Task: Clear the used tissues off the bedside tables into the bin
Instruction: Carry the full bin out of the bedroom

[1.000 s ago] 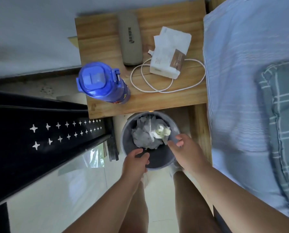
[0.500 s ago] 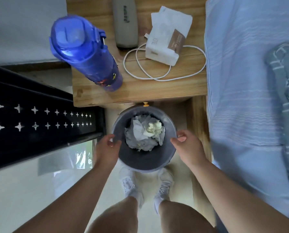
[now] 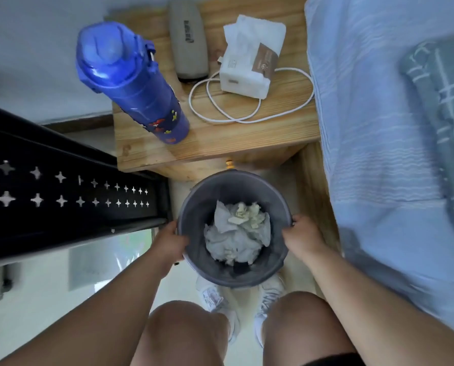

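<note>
A round grey bin [image 3: 207,270] hangs above my shoes, in front of the wooden bedside table [image 3: 220,138]. Crumpled white tissues [image 3: 237,233] fill its bottom. My left hand [image 3: 171,241] grips the bin's left rim, thumb inside. My right hand [image 3: 301,237] grips the right rim. On the table lies a white tissue pack [image 3: 249,67] with a sheet sticking out of it.
A tall blue bottle [image 3: 130,83] stands at the table's front left. Behind it lie a grey case [image 3: 187,40] and a looped white cable [image 3: 249,107]. A black perforated metal frame [image 3: 70,194] is at left, a blue-sheeted bed [image 3: 379,154] at right.
Both hands went from hovering over the bin's near edge to its two sides and closed on the rim. The bin now sits nearer and larger in view.
</note>
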Demonstrator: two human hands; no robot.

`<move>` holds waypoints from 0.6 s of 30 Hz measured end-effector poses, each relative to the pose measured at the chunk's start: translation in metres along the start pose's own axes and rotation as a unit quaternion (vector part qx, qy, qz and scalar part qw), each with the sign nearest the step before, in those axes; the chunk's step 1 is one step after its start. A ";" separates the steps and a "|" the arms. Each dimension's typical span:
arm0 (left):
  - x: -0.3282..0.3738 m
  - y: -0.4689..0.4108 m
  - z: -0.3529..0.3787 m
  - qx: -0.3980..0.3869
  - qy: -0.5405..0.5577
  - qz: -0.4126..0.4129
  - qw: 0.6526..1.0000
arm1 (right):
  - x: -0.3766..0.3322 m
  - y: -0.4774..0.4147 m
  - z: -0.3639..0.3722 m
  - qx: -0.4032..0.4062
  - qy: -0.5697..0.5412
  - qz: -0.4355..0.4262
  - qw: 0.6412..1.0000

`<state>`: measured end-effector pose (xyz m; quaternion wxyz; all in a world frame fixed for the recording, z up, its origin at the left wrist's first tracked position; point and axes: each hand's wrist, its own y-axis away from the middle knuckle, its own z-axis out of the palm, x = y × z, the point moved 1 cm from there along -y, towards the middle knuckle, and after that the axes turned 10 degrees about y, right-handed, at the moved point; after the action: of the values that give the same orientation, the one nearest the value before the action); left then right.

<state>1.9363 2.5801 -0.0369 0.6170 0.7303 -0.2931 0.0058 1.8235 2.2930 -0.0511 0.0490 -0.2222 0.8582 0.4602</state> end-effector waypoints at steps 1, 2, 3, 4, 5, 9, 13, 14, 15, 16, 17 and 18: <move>0.001 0.016 -0.003 -0.008 0.007 -0.010 1.000 | 0.001 0.015 -0.008 -0.002 0.003 0.001 1.000; 0.001 0.035 -0.007 -0.015 0.021 -0.017 1.000 | 0.002 0.032 -0.017 -0.002 0.005 -0.001 1.000; 0.004 0.057 -0.010 -0.018 0.038 -0.021 0.999 | 0.003 0.050 -0.025 -0.001 0.006 -0.006 1.000; 0.008 0.081 -0.014 -0.018 0.053 -0.020 0.998 | 0.004 0.068 -0.035 0.002 0.010 -0.013 1.000; 0.014 0.108 -0.017 -0.016 0.060 -0.016 0.998 | 0.004 0.088 -0.044 0.006 0.019 -0.022 1.000; 0.038 0.215 -0.035 -0.015 0.078 0.011 0.997 | -0.001 0.168 -0.093 0.026 0.045 -0.060 0.997; 0.069 0.311 -0.053 -0.040 0.064 0.056 0.996 | -0.011 0.252 -0.163 0.029 0.017 -0.083 0.996; 0.077 0.335 -0.057 -0.047 0.059 0.066 0.995 | -0.012 0.272 -0.181 0.035 0.015 -0.087 0.995; 0.085 0.358 -0.061 -0.053 0.058 0.080 0.994 | -0.012 0.292 -0.199 0.040 0.012 -0.093 0.995; 0.092 0.381 -0.065 -0.057 0.058 0.091 0.992 | -0.012 0.314 -0.217 0.046 0.006 -0.098 0.994; 0.100 0.402 -0.069 -0.063 0.058 0.101 0.991 | -0.013 0.335 -0.232 0.057 -0.002 -0.101 0.993; 0.108 0.420 -0.074 -0.070 0.052 0.115 0.989 | -0.015 0.354 -0.245 0.068 -0.014 -0.105 0.992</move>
<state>1.8690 2.5733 0.3979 0.6766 0.6450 -0.3423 0.0944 1.7154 2.2681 0.3654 0.1237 -0.3008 0.8587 0.3959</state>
